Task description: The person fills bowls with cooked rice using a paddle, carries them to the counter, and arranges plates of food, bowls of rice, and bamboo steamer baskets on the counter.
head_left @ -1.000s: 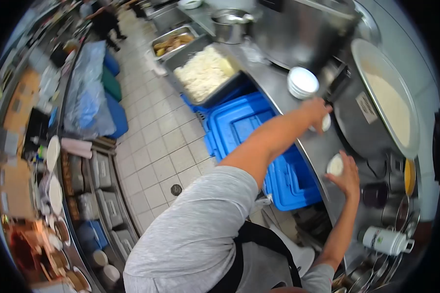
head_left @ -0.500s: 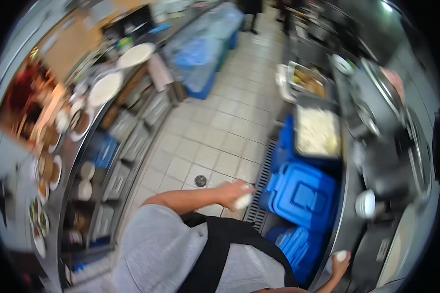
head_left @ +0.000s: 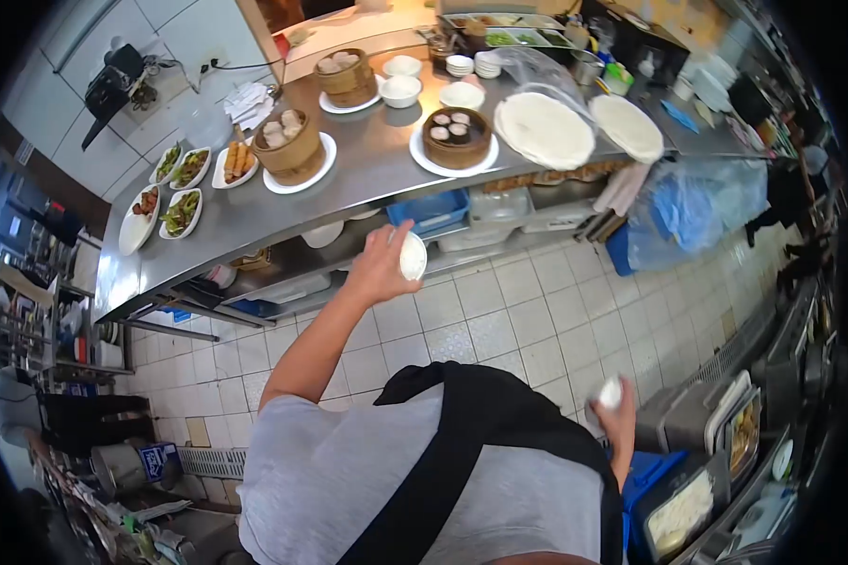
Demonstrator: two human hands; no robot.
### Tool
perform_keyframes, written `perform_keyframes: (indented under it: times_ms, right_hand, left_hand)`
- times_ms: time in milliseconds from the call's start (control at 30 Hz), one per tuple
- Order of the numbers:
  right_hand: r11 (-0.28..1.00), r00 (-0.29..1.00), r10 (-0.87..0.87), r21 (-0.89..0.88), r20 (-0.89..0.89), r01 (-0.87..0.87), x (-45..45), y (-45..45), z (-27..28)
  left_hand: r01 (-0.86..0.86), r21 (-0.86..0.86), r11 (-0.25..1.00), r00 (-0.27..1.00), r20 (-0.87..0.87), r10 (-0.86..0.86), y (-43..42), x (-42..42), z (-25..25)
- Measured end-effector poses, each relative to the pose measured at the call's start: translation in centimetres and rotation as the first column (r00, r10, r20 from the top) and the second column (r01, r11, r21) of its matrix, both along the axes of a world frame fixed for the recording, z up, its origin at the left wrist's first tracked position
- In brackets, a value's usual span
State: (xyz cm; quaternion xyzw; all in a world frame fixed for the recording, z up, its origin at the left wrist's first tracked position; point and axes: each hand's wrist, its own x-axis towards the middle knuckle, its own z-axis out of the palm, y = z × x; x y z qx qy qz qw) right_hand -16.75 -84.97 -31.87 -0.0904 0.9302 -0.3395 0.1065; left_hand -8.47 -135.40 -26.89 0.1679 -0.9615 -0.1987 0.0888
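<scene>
My left hand (head_left: 377, 268) is closed around a small white bowl (head_left: 413, 256) filled with what looks like white rice. It hangs over the floor, just in front of the steel counter's (head_left: 367, 202) front edge. Lower right, my right hand (head_left: 620, 421) grips a second small white bowl (head_left: 611, 392) with white contents, slightly blurred, above the tiles. Beyond my left hand, bamboo steamers with dumplings stand on white plates, among them a near steamer (head_left: 294, 155) and a dark-centred one (head_left: 456, 137).
Dishes of greens (head_left: 181, 214) and fried rolls (head_left: 236, 164) line the counter's left. White bowls (head_left: 400, 91) and large pale round sheets (head_left: 545, 130) sit farther right. Below is a shelf with a blue bin (head_left: 429, 209). A tray of rice (head_left: 680, 513) stands lower right. Another person (head_left: 24, 405) is at left.
My view and body have turned left, from the aisle toward the counter. Both hands still hold their bowls; the left has come up near the counter's edge, and the right is over the floor.
</scene>
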Motion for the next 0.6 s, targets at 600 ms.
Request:
perform_keyframes:
  times_ms: [600]
  right_hand:
    - [0.335, 0.274, 0.851, 0.062, -0.448, -0.940, -30.9, -57.5, 13.0]
  left_hand:
    - [-0.619, -0.080, 0.781, 0.784, 0.000, 0.621, -18.5, -19.7, 0.1]
